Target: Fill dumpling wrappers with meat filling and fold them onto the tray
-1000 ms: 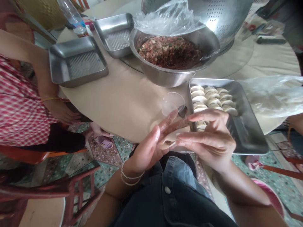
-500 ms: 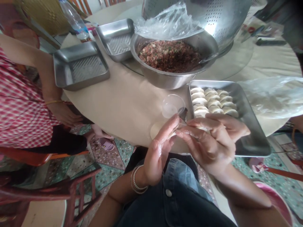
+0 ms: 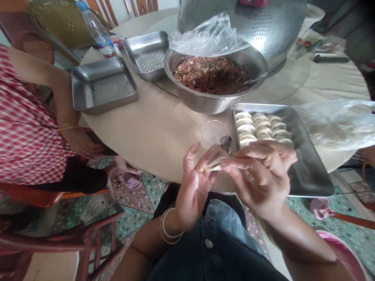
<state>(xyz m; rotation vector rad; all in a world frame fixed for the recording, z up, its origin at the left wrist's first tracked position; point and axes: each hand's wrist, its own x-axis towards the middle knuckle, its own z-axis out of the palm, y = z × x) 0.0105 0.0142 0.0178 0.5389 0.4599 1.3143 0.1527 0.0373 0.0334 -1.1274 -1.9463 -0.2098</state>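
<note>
My left hand (image 3: 193,187) and my right hand (image 3: 262,175) meet over the table's near edge and pinch a pale dumpling (image 3: 215,164) between their fingertips. Most of the dumpling is hidden by my fingers. Just beyond my right hand a steel tray (image 3: 307,164) holds rows of folded dumplings (image 3: 260,127). A small clear plastic cup (image 3: 213,133) stands right behind my fingers. Farther back sits a steel bowl (image 3: 205,103) of minced meat filling (image 3: 211,74).
Two bare steel trays (image 3: 104,84) (image 3: 146,52) lie at the far left of the round table (image 3: 155,128). A large colander (image 3: 263,27) and plastic wrap (image 3: 208,35) stand behind the bowl, a plastic bag (image 3: 336,123) at right. A person in a red checked top (image 3: 23,132) sits at left.
My left hand has turned upright with its fingers curled onto the dumpling. My right hand has closed in on the dumpling's edge. The view has tipped slightly down.
</note>
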